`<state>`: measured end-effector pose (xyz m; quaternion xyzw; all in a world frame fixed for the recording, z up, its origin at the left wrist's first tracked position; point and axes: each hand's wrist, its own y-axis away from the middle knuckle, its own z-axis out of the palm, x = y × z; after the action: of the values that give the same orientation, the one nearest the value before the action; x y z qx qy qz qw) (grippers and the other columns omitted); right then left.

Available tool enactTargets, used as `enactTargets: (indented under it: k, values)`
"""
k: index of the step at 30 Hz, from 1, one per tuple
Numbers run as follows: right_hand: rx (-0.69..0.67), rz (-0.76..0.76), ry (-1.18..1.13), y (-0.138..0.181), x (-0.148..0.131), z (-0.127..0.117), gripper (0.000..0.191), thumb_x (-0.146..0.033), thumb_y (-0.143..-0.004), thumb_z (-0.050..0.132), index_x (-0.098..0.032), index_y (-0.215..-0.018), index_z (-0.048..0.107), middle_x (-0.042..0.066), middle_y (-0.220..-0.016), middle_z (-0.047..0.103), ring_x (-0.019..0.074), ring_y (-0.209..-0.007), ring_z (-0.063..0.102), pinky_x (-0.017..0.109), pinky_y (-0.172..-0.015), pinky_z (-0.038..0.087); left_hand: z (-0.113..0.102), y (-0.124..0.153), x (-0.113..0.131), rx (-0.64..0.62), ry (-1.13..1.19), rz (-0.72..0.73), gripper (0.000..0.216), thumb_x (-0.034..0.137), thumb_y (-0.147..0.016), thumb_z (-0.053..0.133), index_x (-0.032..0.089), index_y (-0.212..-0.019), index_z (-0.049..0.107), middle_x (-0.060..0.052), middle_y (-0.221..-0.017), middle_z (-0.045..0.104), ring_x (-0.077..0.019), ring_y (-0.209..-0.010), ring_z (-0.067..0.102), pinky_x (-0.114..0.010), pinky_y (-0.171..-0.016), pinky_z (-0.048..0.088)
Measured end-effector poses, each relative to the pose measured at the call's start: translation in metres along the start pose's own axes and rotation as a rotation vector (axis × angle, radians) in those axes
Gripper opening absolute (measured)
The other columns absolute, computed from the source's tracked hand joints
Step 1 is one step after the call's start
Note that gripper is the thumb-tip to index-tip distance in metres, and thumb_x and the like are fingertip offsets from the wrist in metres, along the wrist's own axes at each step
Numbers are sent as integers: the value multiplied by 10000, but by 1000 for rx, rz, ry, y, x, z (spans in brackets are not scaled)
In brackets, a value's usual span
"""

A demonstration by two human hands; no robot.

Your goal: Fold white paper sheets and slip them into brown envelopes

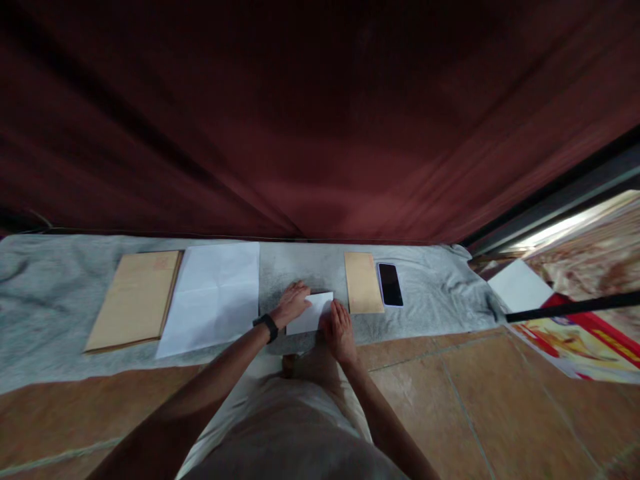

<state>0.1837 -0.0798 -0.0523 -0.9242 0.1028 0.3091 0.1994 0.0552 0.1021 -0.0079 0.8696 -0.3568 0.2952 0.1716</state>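
The head view has a grey cloth (45, 300) running off its left edge, below a dark red hanging (320, 147) whose upper part sinks into shadow. Farthest left on the cloth lies a stack of brown envelopes (130, 300); a faint reddish print sits near its upper right corner, too blurred to read, and how many envelopes it holds cannot be told. Just beside it are large white sheets (215, 293), with creases and no legible writing.

Next comes the left hand (294, 303), a dark watch (267, 327) at its wrist, its face hard to make out. Its fingers lie close together at the left end of a small white paper (310, 317), partly covering it. The paper rests on the cloth in front of the person, between both hands. The right hand (341, 333) meets its right end, fingers together; whether either thumb pinches it I cannot tell.

Farther right lie a small brown envelope (364, 283) and a phone (391, 285) with a dark screen. Beyond the cloth, a dark bar (575, 307) crosses a red-and-yellow printed package (590, 343), cut off at the edge, its yellow lettering unreadable.
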Motion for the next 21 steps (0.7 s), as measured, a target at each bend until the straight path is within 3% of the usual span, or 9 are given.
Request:
enactTargets:
  k: [4, 7, 11, 13, 16, 18, 21]
  values:
    - [84, 277, -530, -6, -5, -9, 653, -462, -953, 581, -232, -1533, 389, 131, -1505, 511, 287, -1364, 501, 528, -1135, 422, -15, 6, -8, -19, 239, -58, 117, 256, -830, 524, 184, -828, 617, -28, -809, 665, -200, -790, 621, -315, -746, 483]
    - [160, 510, -934, -18, -17, -20, 748, -543, -855, 689, -261, -1502, 440, 93, -1381, 632, 272, -1220, 622, 494, -1058, 501, -23, 16, -7, -32, 392, -49, 180, 333, -845, 513, 178, -850, 604, -7, -777, 658, -176, -739, 619, -278, -684, 479]
    - [-13, 555, -1155, -34, -40, -38, 575, -567, -830, 695, -205, -1276, 678, 75, -1184, 742, 280, -1121, 678, 467, -1011, 530, -19, 32, 7, 37, 890, -170, 280, 440, -784, 668, 171, -839, 614, -7, -773, 658, -163, -721, 603, -266, -677, 474]
    - [-49, 511, -1080, -40, -50, -47, 511, -578, -879, 634, -184, -1190, 729, 77, -1119, 765, 284, -1089, 694, 468, -1001, 535, -14, 38, 13, 149, 1123, -303, 312, 421, -704, 781, 173, -831, 643, -12, -798, 670, -166, -772, 615, -260, -715, 480]
    - [68, 329, -744, -49, -60, -58, 428, -492, -971, 543, -199, -1230, 717, 73, -1201, 742, 267, -1166, 668, 460, -1055, 508, -15, 46, 16, 279, 1198, -433, 368, 491, -757, 760, 180, -933, 670, -54, -920, 703, -186, -884, 649, -275, -764, 507]
    - [91, 102, -492, -52, -63, -60, 388, -374, -1014, 482, -231, -1329, 657, 67, -1332, 678, 244, -1267, 609, 449, -1114, 470, -21, 52, 16, 230, 1271, -471, 462, 593, -827, 663, 167, -1006, 670, -100, -970, 716, -214, -901, 676, -326, -768, 540]
    - [-38, -237, -195, -48, -63, -50, 441, -215, -1026, 404, -253, -1439, 554, 57, -1429, 606, 210, -1349, 540, 446, -1184, 407, -27, 60, 14, 33, 1478, -494, 509, 621, -848, 623, 149, -1033, 674, -120, -945, 728, -231, -864, 702, -383, -779, 571]
